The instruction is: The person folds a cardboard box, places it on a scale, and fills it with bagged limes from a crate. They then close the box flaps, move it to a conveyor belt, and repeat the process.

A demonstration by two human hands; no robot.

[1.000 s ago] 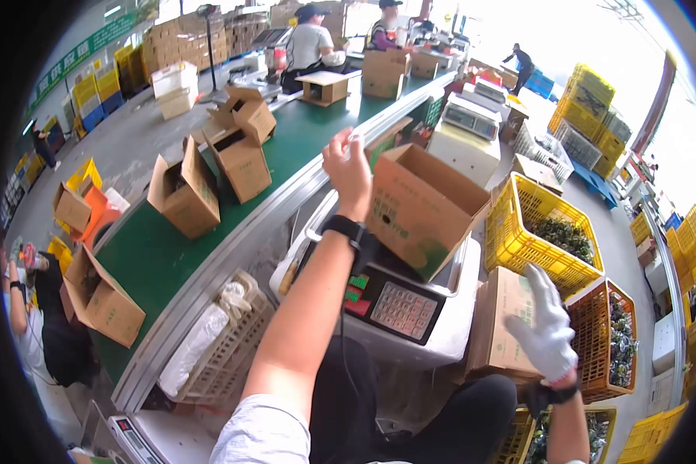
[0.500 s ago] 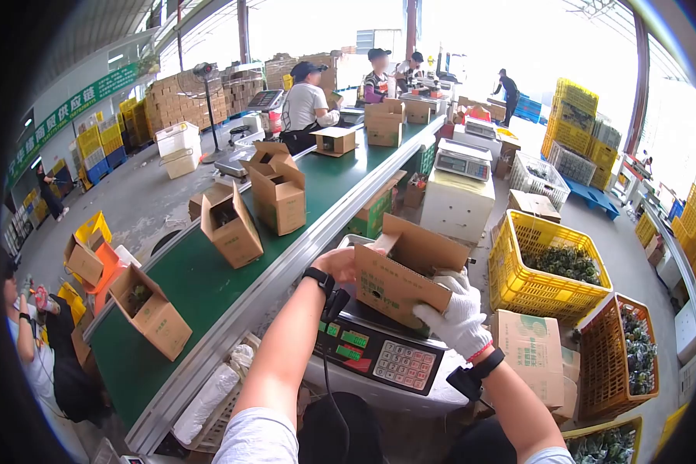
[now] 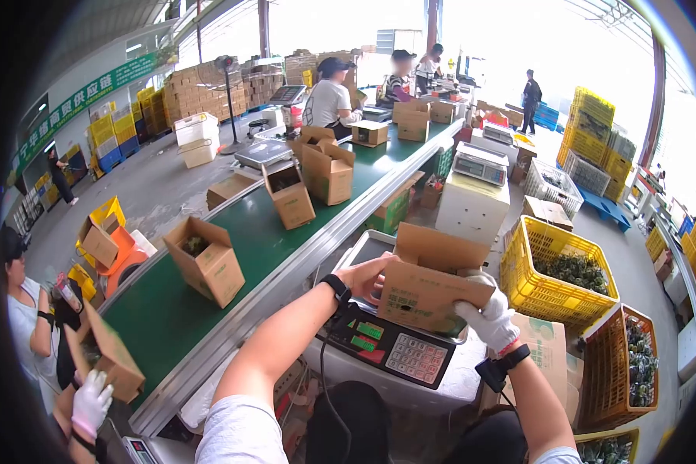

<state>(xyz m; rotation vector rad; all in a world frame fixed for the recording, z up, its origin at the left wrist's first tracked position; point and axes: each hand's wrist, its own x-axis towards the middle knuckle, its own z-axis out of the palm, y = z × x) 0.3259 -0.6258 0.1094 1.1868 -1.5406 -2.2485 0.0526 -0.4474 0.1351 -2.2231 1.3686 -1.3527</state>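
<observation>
One open cardboard box (image 3: 425, 298) stands between the person's two hands, over the pan of a scale (image 3: 375, 340); whether its base bears on the pan is hidden. The bare left hand (image 3: 369, 278) is clamped on the box's left edge, and the white-gloved right hand (image 3: 489, 313) grips its right side, thumb on the near face. Green digits glow on the scale's panel, left of the keypad. Below sits a white foam block (image 3: 452, 393).

To the left, a green conveyor belt (image 3: 261, 241) runs from near to far, carrying several open cartons. At its near end, a co-worker's gloved hand (image 3: 93, 402) touches a tilted carton (image 3: 108, 352). To the right, a closed carton (image 3: 545, 348) stands near the gloved hand's wrist, with a yellow crate (image 3: 540, 292) of dark leafy produce farther off and an orange crate (image 3: 602, 375) beside it.
</observation>
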